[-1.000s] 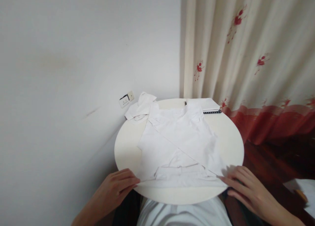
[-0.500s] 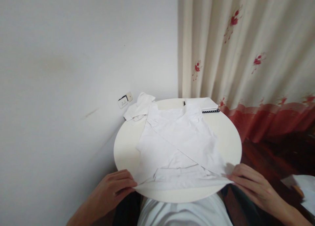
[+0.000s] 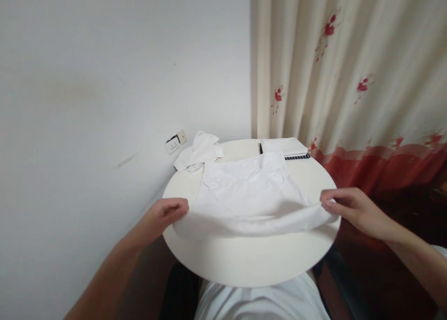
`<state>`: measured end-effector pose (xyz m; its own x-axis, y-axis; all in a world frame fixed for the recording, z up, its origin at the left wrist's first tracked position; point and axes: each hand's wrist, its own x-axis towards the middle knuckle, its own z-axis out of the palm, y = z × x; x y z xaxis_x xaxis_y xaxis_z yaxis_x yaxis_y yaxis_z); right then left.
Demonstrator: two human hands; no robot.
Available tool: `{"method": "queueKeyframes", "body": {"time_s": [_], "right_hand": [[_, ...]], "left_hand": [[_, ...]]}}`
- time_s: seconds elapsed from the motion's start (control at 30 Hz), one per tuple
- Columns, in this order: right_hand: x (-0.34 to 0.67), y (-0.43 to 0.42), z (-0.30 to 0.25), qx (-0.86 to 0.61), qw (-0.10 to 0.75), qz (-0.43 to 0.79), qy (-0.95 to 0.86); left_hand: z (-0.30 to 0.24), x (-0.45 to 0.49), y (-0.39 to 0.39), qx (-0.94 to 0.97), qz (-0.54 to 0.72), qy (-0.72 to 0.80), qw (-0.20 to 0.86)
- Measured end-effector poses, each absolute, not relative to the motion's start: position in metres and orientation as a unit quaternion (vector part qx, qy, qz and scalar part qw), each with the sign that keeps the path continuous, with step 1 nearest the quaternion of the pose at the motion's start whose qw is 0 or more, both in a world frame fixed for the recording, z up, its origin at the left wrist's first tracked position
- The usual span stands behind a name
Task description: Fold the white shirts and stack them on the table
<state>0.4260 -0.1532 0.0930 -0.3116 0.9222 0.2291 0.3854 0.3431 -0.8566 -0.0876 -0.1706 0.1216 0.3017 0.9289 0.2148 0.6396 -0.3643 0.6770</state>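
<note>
A white shirt [image 3: 244, 187] lies across the round table, its far part flat and a little creased. Its near edge is lifted off the tabletop and curls over in a sagging roll. At the left end of that edge, my left hand [image 3: 172, 210] is closed on the fabric. My right hand [image 3: 344, 209] pinches the opposite end near the table's right rim. The cloth hangs stretched between both hands, and its underside is hidden.
The round white table [image 3: 244, 262] stands against the wall. A crumpled white cloth [image 3: 200, 150] lies at its far left, below a wall socket [image 3: 172, 145]. At the far right, a white folded item [image 3: 284, 146] rests beside a black-and-white patterned strip [image 3: 296, 156]. A curtain [image 3: 300, 69] hangs behind.
Both hands have moved up and away from my body, carrying the shirt's near edge off the table's front rim and folding it toward the far side.
</note>
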Motion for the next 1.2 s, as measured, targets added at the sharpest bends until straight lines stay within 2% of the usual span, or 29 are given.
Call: {"method": "queueKeyframes", "body": {"time_s": [0.23,0.33,0.43,0.6,0.8,0.93,1.2], "right_hand": [[0.399,-0.036,0.071,-0.491,0.334,0.493,-0.635],[0.388,-0.003,0.05,-0.525,0.294,0.475,-0.642],[0.381,0.015,0.032,-0.553,0.277,0.397,-0.678],[0.38,0.025,0.022,-0.544,0.283,0.323,-0.721],[0.391,0.019,0.027,-0.493,0.302,0.307,-0.756],[0.392,0.014,0.029,-0.485,0.307,0.3,-0.762],[0.386,0.008,0.029,-0.494,0.311,0.303,-0.753]], "left_hand": [[0.095,-0.069,-0.077,0.683,0.299,0.58,0.329],[0.071,-0.069,-0.046,0.68,0.263,0.613,0.304],[0.052,-0.072,-0.027,0.698,0.233,0.62,0.271],[0.041,-0.077,-0.016,0.726,0.227,0.6,0.247],[0.057,-0.082,-0.025,0.769,0.21,0.566,0.21],[0.072,-0.052,-0.034,0.806,0.205,0.53,0.169],[0.065,0.034,-0.003,0.869,0.114,0.404,0.262]]}}
